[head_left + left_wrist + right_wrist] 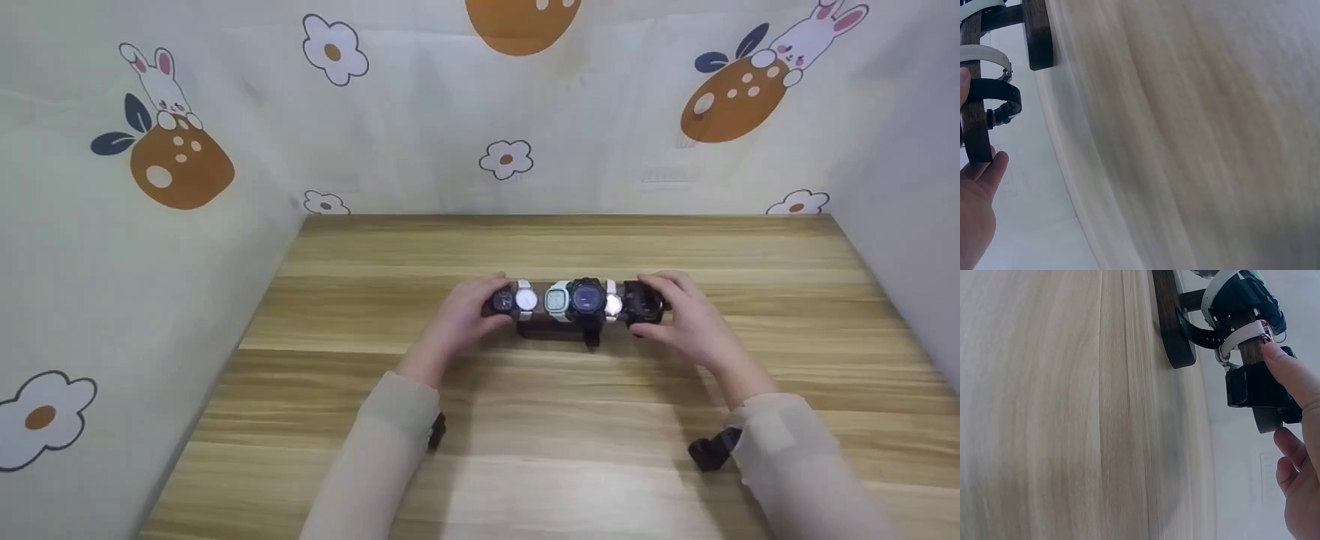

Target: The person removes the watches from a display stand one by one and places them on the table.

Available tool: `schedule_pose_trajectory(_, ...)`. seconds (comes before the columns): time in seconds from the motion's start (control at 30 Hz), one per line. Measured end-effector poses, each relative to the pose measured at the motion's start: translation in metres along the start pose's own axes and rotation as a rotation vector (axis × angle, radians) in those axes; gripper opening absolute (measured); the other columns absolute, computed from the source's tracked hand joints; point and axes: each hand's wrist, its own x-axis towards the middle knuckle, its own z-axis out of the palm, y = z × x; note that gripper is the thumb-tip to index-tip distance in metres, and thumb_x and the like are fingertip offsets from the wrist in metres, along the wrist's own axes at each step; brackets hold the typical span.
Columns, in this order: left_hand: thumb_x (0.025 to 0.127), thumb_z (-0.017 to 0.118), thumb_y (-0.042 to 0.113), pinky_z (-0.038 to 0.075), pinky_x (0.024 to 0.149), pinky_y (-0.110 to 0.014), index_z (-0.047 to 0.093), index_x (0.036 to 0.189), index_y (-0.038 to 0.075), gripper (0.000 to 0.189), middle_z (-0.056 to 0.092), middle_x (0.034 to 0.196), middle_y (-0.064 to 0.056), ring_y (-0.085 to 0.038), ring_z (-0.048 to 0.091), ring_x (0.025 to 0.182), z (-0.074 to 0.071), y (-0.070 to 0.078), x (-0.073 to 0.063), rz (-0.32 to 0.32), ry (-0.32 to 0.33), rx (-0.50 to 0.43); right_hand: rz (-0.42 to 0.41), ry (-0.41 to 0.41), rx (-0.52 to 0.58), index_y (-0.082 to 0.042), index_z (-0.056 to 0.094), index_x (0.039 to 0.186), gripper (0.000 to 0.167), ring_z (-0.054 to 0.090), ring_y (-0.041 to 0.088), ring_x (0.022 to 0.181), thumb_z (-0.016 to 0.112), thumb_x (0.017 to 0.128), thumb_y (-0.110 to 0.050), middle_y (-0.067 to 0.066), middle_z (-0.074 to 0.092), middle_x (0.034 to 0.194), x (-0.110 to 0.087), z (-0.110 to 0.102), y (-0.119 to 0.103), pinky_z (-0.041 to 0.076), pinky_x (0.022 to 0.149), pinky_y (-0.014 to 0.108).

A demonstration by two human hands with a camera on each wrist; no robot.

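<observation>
A dark wooden watch stand (551, 331) bears a row of several watches on its crossbar. My left hand (472, 309) grips the left end, thumb and fingers on opposite sides around a small black watch (502, 301). Beside that is a watch with a white strap (526, 299). A mint-green watch (556, 300) and a large black watch (587, 298) sit in the middle. My right hand (686, 319) grips the right end around another black watch (643, 301), next to a second white-strapped watch (613, 304). In the right wrist view my thumb (1289, 374) overlaps the bar and straps.
The stand is over a wood-grain table (570, 435). Behind it rises a pale wall covering (420, 127) printed with rabbits, oranges and flowers, with further walls at both sides. Black devices (712, 451) show at both wrists, below the sleeves.
</observation>
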Motion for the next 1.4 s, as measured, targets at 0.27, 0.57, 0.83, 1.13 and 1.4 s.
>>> schedule_pose_trajectory(0.27, 0.082, 0.071, 0.025, 0.028, 0.109, -0.041, 0.048, 0.135, 0.010, 0.060, 0.046, 0.140, -0.008, -0.028, 0.042, 0.127, -0.003, 0.000, -0.001, -0.042, -0.025, 0.011, 0.006, 0.007, 0.012, -0.001, 0.048, 0.131, 0.072, 0.047, 0.041, 0.114, 0.083, 0.069, -0.014, 0.021, 0.045, 0.128, -0.001, 0.002, 0.001, 0.037, 0.098, 0.058)
schedule_pose_trajectory(0.57, 0.081, 0.072, 0.025, 0.028, 0.108, -0.041, 0.048, 0.136, 0.012, 0.061, 0.047, 0.139, -0.006, -0.026, 0.043, 0.126, -0.007, -0.003, -0.001, -0.023, -0.028, 0.031, -0.007, 0.024, 0.023, 0.000, 0.049, 0.129, 0.071, 0.048, 0.041, 0.111, 0.084, 0.068, -0.011, 0.022, 0.045, 0.126, 0.000, 0.001, 0.002, 0.039, 0.096, 0.058)
schedule_pose_trajectory(0.83, 0.080, 0.073, 0.025, 0.030, 0.107, -0.042, 0.050, 0.135, 0.014, 0.061, 0.048, 0.139, -0.006, -0.027, 0.044, 0.124, -0.007, -0.005, 0.001, -0.005, -0.014, 0.040, 0.012, 0.055, 0.025, 0.000, 0.050, 0.125, 0.069, 0.051, 0.038, 0.104, 0.084, 0.066, -0.010, 0.020, 0.045, 0.124, -0.005, -0.002, 0.004, 0.042, 0.091, 0.057)
schedule_pose_trajectory(1.13, 0.079, 0.074, 0.022, 0.029, 0.108, -0.041, 0.051, 0.133, 0.013, 0.060, 0.049, 0.137, -0.006, -0.027, 0.044, 0.125, -0.007, -0.002, 0.004, -0.012, -0.020, 0.029, 0.021, 0.065, 0.012, 0.000, 0.051, 0.124, 0.067, 0.052, 0.038, 0.100, 0.084, 0.066, -0.010, 0.020, 0.046, 0.122, -0.010, -0.006, 0.007, 0.043, 0.088, 0.058)
schedule_pose_trajectory(1.4, 0.078, 0.075, 0.022, 0.029, 0.108, -0.041, 0.052, 0.133, 0.012, 0.060, 0.050, 0.136, -0.008, -0.027, 0.045, 0.125, -0.003, -0.003, 0.004, -0.008, -0.030, 0.019, 0.052, 0.065, 0.015, 0.001, 0.050, 0.124, 0.068, 0.051, 0.034, 0.096, 0.084, 0.066, -0.010, 0.022, 0.046, 0.119, -0.018, -0.010, 0.015, 0.045, 0.082, 0.054)
